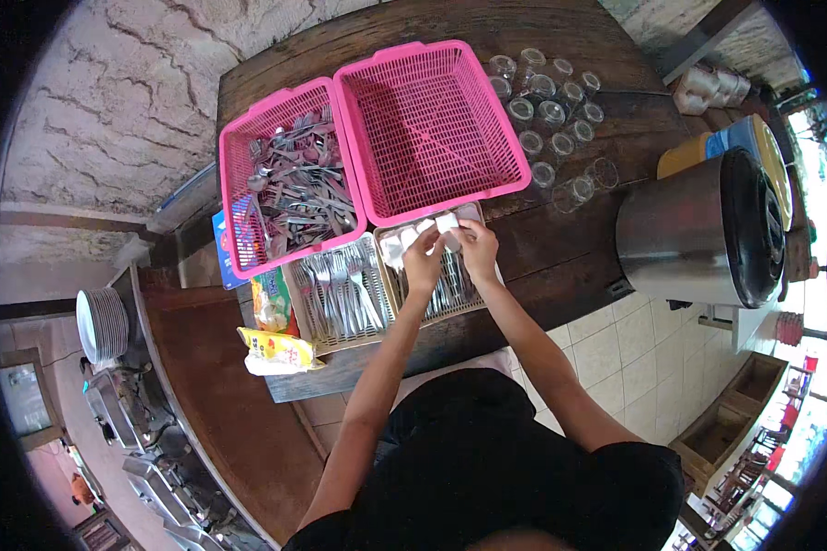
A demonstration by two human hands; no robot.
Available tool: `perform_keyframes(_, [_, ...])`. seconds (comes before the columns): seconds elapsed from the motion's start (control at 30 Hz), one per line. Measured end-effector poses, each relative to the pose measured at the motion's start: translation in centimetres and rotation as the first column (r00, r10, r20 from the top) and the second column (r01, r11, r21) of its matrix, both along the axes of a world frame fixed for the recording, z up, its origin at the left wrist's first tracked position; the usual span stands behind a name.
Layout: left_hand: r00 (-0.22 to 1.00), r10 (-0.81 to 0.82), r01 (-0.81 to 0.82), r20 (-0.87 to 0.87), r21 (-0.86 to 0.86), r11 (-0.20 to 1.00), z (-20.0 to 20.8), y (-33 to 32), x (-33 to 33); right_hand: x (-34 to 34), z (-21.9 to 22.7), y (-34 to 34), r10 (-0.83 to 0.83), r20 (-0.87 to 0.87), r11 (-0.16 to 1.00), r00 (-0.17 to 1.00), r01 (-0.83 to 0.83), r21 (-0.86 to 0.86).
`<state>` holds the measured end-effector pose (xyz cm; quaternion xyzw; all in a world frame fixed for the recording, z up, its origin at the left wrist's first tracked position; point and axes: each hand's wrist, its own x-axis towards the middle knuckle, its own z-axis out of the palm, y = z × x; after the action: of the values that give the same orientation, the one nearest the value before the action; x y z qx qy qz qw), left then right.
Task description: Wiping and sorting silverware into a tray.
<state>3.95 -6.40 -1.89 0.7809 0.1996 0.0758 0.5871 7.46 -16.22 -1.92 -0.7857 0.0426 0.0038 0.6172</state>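
Note:
Over a beige mesh tray (pixel 443 315), my left hand (pixel 423 264) and my right hand (pixel 479 250) come together. Both hands are closed, with the fingertips pinching a small white piece (pixel 447 223) that looks like folded paper. More white pieces (pixel 390 248) lie at the far side of this tray, partly hidden by my left hand. Metal cutlery (pixel 448 283) lies in its near part, between my wrists. To the left, a second mesh tray (pixel 345 343) holds several forks (pixel 342 285), their tines pointing away from me.
Behind the trays stand a pink basket (pixel 362 213) of jumbled cutlery (pixel 308 184) and another pink basket (pixel 423 138) with its bottom visible. Upturned glasses (pixel 551 113) cover the far right of the wooden table (pixel 560 275). A yellow packet (pixel 280 352) lies front left; a steel container (pixel 675 230) stands right.

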Motion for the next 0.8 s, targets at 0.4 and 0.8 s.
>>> perform_keyframes(0.4, [0.999, -0.039, 0.034, 0.025, 0.154, 0.987, -1.4, -1.4, -0.3, 1.1, -2.9, 0.0, -0.110, 0.071, 0.965, 0.991, 0.124, -0.233])
perform_keyframes(0.8, [0.983, -0.174, 0.163, 0.065, 0.143, 0.976, -0.6, 0.5, -2.2, -1.3, 1.3, 0.9, -0.014, 0.255, 0.815, 0.967, 0.159, -0.557])
